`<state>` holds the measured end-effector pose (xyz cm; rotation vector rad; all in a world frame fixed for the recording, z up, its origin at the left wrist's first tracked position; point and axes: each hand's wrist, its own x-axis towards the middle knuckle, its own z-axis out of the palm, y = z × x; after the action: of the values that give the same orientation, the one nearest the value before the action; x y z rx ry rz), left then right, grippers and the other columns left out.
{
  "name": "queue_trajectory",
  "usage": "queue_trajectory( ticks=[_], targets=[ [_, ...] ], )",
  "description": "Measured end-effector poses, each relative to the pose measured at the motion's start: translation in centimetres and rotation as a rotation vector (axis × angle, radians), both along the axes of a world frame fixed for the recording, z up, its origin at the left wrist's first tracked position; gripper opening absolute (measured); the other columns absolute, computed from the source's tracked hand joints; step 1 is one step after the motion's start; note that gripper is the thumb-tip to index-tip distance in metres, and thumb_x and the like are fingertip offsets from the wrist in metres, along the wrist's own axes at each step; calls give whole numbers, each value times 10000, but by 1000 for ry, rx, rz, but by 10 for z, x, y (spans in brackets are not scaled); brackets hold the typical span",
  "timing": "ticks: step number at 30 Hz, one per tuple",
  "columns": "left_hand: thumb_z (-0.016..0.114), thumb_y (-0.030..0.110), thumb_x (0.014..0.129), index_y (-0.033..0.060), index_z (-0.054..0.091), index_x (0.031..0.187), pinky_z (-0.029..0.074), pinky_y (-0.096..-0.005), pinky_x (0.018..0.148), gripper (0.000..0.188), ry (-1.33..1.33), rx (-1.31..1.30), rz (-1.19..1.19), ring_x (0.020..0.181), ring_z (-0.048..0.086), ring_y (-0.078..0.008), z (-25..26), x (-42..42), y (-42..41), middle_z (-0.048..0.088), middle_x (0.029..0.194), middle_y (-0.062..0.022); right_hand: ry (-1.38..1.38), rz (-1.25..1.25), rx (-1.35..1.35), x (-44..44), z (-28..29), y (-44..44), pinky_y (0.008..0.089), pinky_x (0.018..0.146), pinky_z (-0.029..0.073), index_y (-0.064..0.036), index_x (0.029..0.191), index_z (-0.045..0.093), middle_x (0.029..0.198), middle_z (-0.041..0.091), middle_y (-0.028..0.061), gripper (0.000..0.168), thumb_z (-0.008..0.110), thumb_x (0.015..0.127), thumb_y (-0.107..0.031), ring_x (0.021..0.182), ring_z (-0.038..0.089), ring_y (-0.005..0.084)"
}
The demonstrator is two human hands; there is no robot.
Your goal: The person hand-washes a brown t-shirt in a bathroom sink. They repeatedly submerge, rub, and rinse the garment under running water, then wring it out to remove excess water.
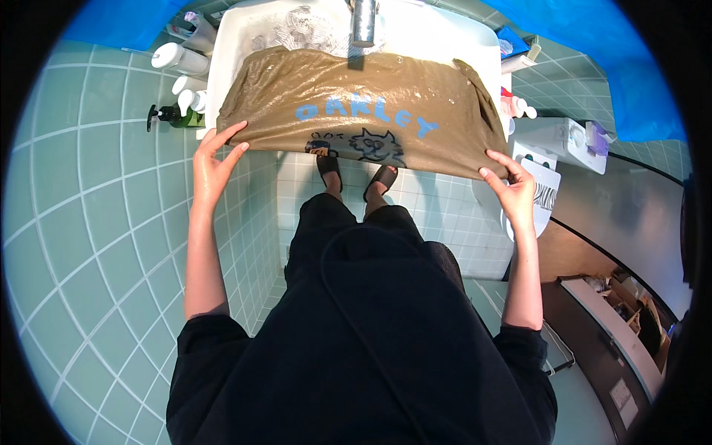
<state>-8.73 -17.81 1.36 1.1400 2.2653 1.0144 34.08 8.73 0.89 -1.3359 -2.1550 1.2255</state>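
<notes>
A wet brown cloth, likely a garment or bag, is spread over the front of a white washbasin. Blue lettering and a black line drawing of a cat-like head mark its face. At its near left corner, my left hand pinches the edge between thumb and fingers. My right hand grips the near right corner, so the lower edge is stretched between both hands. Behind the cloth, grey suds lie in the basin under a metal faucet. The cloth hides the basin's front rim.
Left of the basin are a white container and a dark green pump bottle. Pink bottles stand on the right. A toilet is beside my right arm. Tiled wall rises at left; blue sheeting hangs above.
</notes>
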Motion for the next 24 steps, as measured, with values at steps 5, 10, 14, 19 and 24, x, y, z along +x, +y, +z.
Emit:
queue_trajectory(
  ticks=[5,10,14,19,24],
  targets=[
    [723,89,793,115,659,1189,428,-295,886,402,119,0,-62,949,568,-184,-8,1,-5,627,1027,-80,-36,19,94,8,-12,-10,274,853,483,-17,1130,645,979,698,94,430,806,752,-146,940,632,134],
    [663,222,890,51,363,1425,399,-212,718,637,-464,241,150,813,494,-91,-14,-8,4,591,976,-16,-31,-329,-120,-7,-9,13,242,616,441,11,1190,502,715,595,12,576,744,815,-352,613,514,91],
    [695,182,871,43,393,1393,415,-218,679,619,-689,-41,404,795,566,-88,-4,-16,19,642,943,-47,-205,-146,-127,-23,-4,26,229,662,473,33,1159,557,789,665,68,463,739,798,-193,711,621,113],
    [725,75,835,32,429,1365,479,-259,793,608,-549,312,290,904,625,-125,4,-32,39,695,1013,-130,258,-167,-230,-31,12,49,217,773,471,33,1201,555,991,668,98,408,610,797,49,873,615,109],
    [733,10,810,47,480,1337,452,-248,820,586,-579,508,342,886,601,-132,36,-49,54,673,979,-121,689,-458,-327,-25,47,74,335,876,496,-22,1352,472,1043,620,120,520,621,855,-39,969,613,188]
  ],
)
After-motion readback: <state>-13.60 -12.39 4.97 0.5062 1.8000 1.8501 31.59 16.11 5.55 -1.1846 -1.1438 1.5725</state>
